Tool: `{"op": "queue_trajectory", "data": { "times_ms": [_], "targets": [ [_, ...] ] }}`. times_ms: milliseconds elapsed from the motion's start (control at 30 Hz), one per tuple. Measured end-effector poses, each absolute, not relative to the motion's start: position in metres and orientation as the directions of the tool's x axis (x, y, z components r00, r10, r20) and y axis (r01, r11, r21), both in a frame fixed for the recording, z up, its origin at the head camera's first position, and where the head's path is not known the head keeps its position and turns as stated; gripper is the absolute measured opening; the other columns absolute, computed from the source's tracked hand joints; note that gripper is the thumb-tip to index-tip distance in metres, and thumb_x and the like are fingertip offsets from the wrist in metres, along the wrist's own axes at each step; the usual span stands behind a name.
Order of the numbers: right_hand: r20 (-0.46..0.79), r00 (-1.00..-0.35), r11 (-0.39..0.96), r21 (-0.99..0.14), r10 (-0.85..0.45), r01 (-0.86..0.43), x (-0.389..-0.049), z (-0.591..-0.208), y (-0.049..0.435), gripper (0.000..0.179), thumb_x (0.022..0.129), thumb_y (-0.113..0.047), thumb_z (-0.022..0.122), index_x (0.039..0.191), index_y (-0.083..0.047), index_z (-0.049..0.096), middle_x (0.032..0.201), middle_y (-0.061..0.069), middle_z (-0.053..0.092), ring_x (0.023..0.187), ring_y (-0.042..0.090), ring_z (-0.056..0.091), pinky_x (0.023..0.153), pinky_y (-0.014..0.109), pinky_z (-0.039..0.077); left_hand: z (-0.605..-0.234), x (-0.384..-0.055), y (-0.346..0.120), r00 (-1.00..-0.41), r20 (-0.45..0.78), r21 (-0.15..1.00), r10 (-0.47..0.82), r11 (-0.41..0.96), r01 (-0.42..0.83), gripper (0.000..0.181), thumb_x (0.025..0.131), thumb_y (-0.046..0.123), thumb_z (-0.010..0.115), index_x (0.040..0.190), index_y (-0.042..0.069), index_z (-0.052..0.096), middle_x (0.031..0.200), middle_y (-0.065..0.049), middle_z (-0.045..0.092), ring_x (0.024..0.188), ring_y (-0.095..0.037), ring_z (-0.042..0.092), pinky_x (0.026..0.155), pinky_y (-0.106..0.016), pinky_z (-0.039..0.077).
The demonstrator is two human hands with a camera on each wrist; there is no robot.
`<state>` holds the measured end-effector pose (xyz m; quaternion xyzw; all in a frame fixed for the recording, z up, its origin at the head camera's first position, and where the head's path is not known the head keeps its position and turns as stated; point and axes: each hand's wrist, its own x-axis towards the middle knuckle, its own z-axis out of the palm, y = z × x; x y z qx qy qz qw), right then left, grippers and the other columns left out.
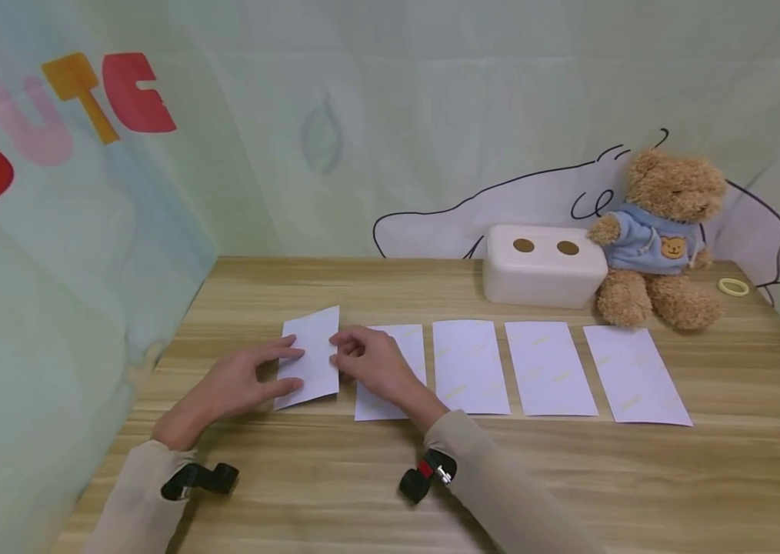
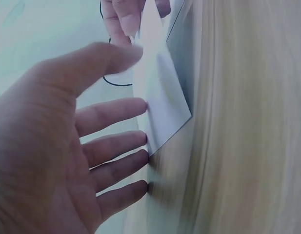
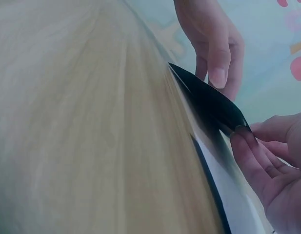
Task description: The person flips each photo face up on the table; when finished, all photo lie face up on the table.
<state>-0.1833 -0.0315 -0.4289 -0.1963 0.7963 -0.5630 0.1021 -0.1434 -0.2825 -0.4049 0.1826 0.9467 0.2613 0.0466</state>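
The leftmost white card (image 1: 314, 358) is tilted, its right edge raised off the table and its left edge low. My right hand (image 1: 381, 368) pinches that raised edge between thumb and fingers. The card's dark underside (image 3: 213, 100) shows in the right wrist view. With fingers spread, my left hand (image 1: 241, 385) rests its fingertips at the card's left side. In the left wrist view, the left fingers (image 2: 113, 114) are fairly straight. Partly covered by my right hand and wrist, a second white card (image 1: 400, 338) lies flat beside the tilted one.
Three more white cards, the nearest one (image 1: 469, 369) among them, continue the row to the right, with faint yellow marks. Behind them stand a white box (image 1: 542, 281) with two round holes and a teddy bear (image 1: 660, 238). A pale yellow ring (image 1: 733, 287) lies far right.
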Motion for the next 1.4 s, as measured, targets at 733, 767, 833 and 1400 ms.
{"op": "queue_trajectory", "data": {
  "times_ms": [733,767,833,1400],
  "targets": [
    [0.202,-0.893,0.051,-0.969,-0.402,-0.242,-0.176,-0.409,-0.034,0.052,0.099,-0.005,0.072,0.148,-0.001,0.056,0.13,0.012,0.072,0.088,0.008,0.069,0.073,0.021,0.054,-0.398,-0.143,-0.258,-0.952,0.22,0.699,0.211,0.646,0.305,0.027,0.096,0.01,0.08,0.122,0.002,0.077,0.101,-0.009,0.077,0.088,-0.024,0.074,0.075,-0.029,0.06],
    [0.202,-0.892,0.051,-0.969,-0.404,-0.243,-0.176,-0.408,-0.034,0.051,0.099,-0.006,0.072,0.147,-0.001,0.058,0.13,0.012,0.072,0.088,0.008,0.069,0.073,0.022,0.054,-0.398,-0.143,-0.257,-0.952,0.224,0.702,0.21,0.643,0.307,0.027,0.096,0.009,0.08,0.122,0.002,0.077,0.101,-0.009,0.077,0.087,-0.023,0.074,0.075,-0.029,0.06],
    [0.201,-0.892,0.059,-0.968,-0.405,-0.244,-0.175,-0.407,-0.034,0.046,0.099,-0.008,0.072,0.144,-0.002,0.061,0.129,0.01,0.073,0.09,0.008,0.069,0.074,0.023,0.054,-0.398,-0.143,-0.255,-0.951,0.229,0.709,0.209,0.633,0.31,0.028,0.096,0.008,0.08,0.123,0.002,0.076,0.1,-0.008,0.077,0.087,-0.023,0.075,0.075,-0.028,0.06],
    [0.198,-0.884,0.015,-0.974,-0.424,-0.226,-0.173,-0.412,-0.037,0.032,0.105,-0.009,0.066,0.135,-0.004,0.07,0.125,0.008,0.074,0.094,0.011,0.071,0.087,0.028,0.058,-0.397,-0.141,-0.25,-0.958,0.219,0.747,0.182,0.6,0.285,0.031,0.095,0.003,0.079,0.126,0.002,0.073,0.105,-0.012,0.075,0.084,-0.022,0.076,0.069,-0.025,0.059]
  ]
}}
